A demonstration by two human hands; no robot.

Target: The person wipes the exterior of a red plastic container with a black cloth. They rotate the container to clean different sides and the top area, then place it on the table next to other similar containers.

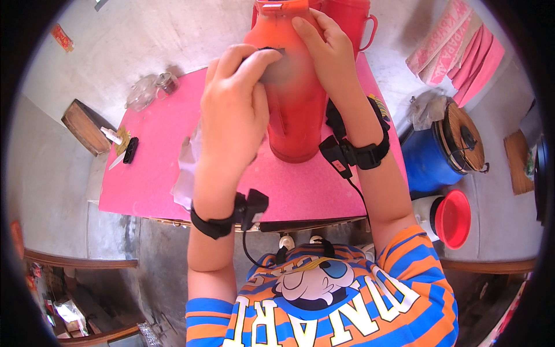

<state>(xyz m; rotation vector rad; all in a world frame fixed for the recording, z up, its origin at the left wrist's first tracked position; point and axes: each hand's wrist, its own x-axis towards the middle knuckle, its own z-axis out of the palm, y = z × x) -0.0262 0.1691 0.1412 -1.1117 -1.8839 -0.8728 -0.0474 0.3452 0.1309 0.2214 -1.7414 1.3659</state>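
Observation:
A red plastic vacuum flask (297, 126) stands on the pink-covered table (151, 173) in front of me. My left hand (238, 95) pinches a dark object, perhaps a cloth (275, 50), against the flask's upper side; most of it is hidden by the fingers. On the flask's right shoulder rests my right hand (331, 54), its fingers around the side and its thumb near the top. Both wrists wear black straps with small cabled devices. A pale crumpled cloth (186, 169) lies beside my left wrist.
More red flasks (349, 21) stand behind. At the table's left are a glass jar (166, 84), a small white bottle (112, 135), a black object (131, 150) and a wooden box (86, 130). A blue barrel (429, 156) and a red basin (457, 219) stand right; pink towels (459, 56) hang above.

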